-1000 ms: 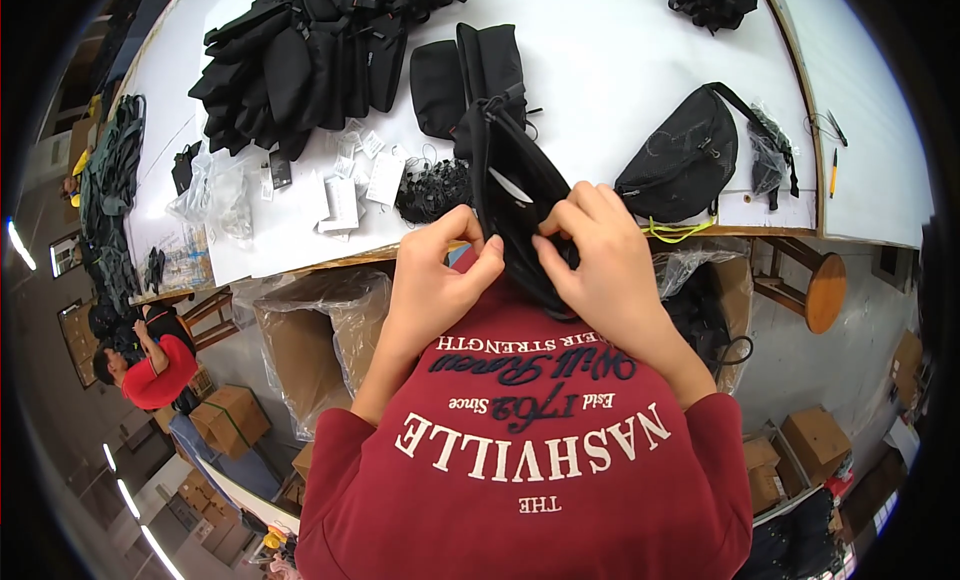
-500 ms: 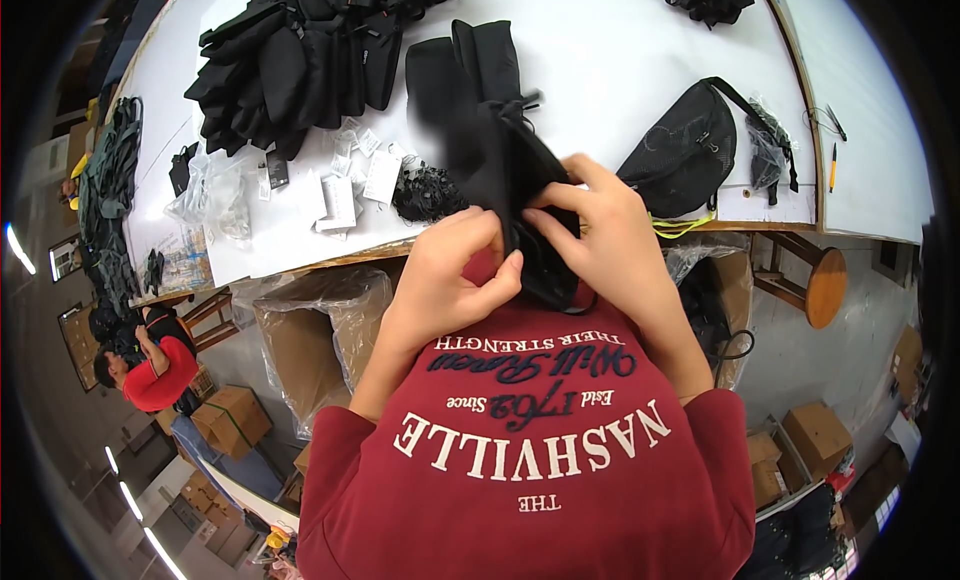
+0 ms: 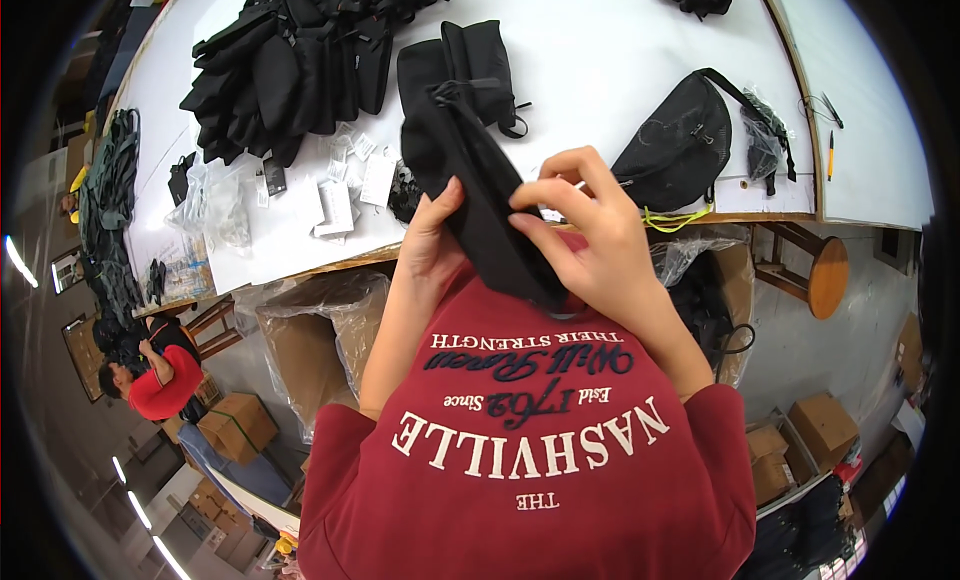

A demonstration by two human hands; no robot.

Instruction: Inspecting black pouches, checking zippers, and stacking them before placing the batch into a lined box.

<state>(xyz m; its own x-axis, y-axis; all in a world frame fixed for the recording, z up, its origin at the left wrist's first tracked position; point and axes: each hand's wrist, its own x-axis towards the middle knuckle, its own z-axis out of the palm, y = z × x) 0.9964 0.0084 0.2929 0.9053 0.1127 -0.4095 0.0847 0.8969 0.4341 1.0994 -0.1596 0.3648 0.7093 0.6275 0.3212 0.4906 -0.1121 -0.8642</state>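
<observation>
A long black fabric pouch (image 3: 487, 220) is held up in front of my chest, tilted, its lower end against the red sweatshirt. My left hand (image 3: 432, 242) is closed round its left side, thumb on the front and most fingers hidden behind it. At the pouch's right edge, my right hand (image 3: 596, 220) pinches the fabric between thumb and forefinger. Just beyond it, two flat black fabric pieces (image 3: 478, 65) lie side by side on the white table. White paper tags (image 3: 335, 205) and a small heap of black cords (image 3: 404, 195) sit left of the pouch.
A big pile of black pouches (image 3: 290, 80) covers the table's far left, near clear plastic bags (image 3: 215, 205). To the right lie a black mesh waist bag (image 3: 685, 145) and an orange pen (image 3: 830, 158). Below the edge stand a plastic-lined carton (image 3: 300, 350) and a wooden stool (image 3: 827, 278).
The pouch has turned and shows a broader side. My left hand has moved from pinching near its lower front to gripping its left side. The right hand stays at the right edge.
</observation>
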